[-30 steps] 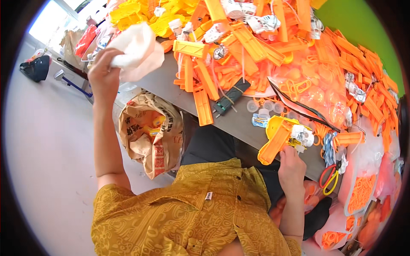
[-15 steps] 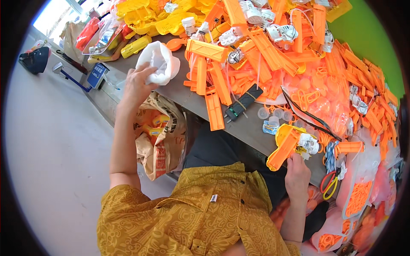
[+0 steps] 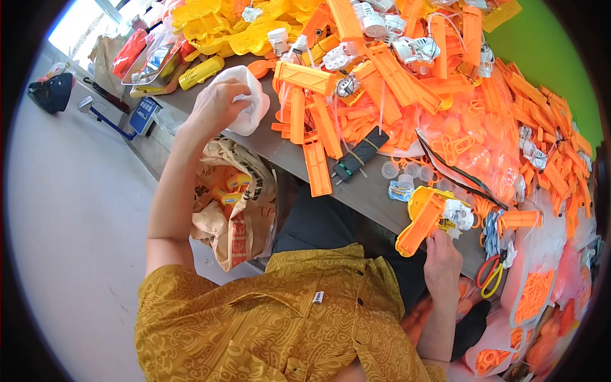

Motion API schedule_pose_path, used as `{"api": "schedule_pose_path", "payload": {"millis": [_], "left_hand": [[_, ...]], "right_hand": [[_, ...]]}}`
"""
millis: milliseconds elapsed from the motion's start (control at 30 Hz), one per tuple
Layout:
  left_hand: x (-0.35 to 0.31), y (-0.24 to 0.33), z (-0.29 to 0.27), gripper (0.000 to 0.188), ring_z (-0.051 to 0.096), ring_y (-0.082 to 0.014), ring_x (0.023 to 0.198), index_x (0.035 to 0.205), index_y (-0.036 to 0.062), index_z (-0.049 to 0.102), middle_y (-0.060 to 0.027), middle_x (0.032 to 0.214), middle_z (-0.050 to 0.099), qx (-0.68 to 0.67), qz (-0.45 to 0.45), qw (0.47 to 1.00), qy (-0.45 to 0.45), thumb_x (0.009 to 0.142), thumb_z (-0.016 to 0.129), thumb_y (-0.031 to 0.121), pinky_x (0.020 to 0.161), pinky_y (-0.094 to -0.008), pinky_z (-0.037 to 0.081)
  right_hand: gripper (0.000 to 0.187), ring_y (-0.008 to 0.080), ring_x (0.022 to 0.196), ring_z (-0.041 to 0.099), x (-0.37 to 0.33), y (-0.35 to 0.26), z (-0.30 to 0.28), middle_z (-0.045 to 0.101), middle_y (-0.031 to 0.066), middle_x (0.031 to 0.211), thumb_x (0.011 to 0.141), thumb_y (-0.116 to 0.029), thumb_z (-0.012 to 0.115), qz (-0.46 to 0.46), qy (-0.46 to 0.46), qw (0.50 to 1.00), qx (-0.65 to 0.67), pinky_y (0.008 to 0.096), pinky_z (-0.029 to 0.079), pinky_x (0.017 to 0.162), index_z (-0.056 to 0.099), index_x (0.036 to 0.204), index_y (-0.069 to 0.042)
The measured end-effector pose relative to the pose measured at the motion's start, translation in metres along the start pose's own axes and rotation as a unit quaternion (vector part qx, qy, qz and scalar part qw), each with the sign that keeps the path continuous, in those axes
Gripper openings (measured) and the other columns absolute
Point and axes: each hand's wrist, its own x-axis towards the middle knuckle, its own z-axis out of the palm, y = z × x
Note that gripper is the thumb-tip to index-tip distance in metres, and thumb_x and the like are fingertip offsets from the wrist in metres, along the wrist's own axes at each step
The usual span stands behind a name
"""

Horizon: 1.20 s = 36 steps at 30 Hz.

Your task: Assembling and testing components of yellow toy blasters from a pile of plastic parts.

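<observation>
A white, soft-looking plastic bag or tub (image 3: 256,109) stands open near the table's front edge at the left. Over its mouth is my left hand (image 3: 219,107), the fingers bent down and drawn together; whatever they pinch is too small to make out. At the right, just past the table edge, my right hand (image 3: 443,260) grips a half-assembled plastic toy with its fingertips. This toy has a yellow shell (image 3: 417,200), a long orange part (image 3: 421,224) and a white mechanism (image 3: 457,214). My right fingertips are partly hidden beneath it.
Orange plastic parts (image 3: 398,76) heap across the table, with yellow shells (image 3: 254,38) behind. A dark tool bound with a band (image 3: 361,155) lies near the front edge. Below the left side stands an open paper sack (image 3: 245,216). Scissors (image 3: 490,277) lie at the right.
My left hand has shifted from the white bag's rim to over its opening, with the fingers now bent inward. The right hand and the toy have stayed nearly still.
</observation>
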Motion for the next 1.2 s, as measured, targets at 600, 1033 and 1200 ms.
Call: {"api": "schedule_pose_path", "payload": {"millis": [600,1033,1200], "left_hand": [[0.026,-0.044,0.033,0.043,0.045,-0.0273,0.106,0.104,0.0032,0.051,-0.0167,0.105,0.052,0.066,-0.005,0.961,-0.267,0.063,0.06,0.011,0.092,-0.0331,0.032],[0.022,-0.058,0.038,0.035,0.046,-0.0329,0.103,0.091,-0.0008,0.054,-0.0187,0.101,0.052,-0.022,0.023,0.993,-0.115,0.058,0.046,-0.007,0.088,-0.0364,0.037],[0.028,-0.047,0.029,0.033,0.057,-0.0231,0.077,0.099,-0.0005,0.055,-0.0155,0.091,0.059,-0.002,-0.06,0.991,-0.121,0.067,0.048,-0.003,0.068,-0.0308,0.045]], "right_hand": [[0.006,0.037,0.069,0.052,-0.001,0.003,-0.002,0.051,0.0174,0.077,0.082,-0.008,0.047,-0.001,-0.017,1.0,0.01,0.0431,0.04,0.058,0.045,0.083,-0.003],[0.008,0.0341,0.068,0.054,-0.004,0.01,0.0,0.053,0.0144,0.077,0.081,-0.008,0.049,-0.018,-0.005,1.0,0.022,0.0414,0.042,0.057,0.048,0.088,-0.005],[0.009,0.0292,0.064,0.055,0.0,0.012,0.008,0.053,0.0094,0.076,0.079,-0.01,0.053,-0.003,0.011,1.0,-0.001,0.0377,0.044,0.053,0.049,0.086,-0.007]]}}
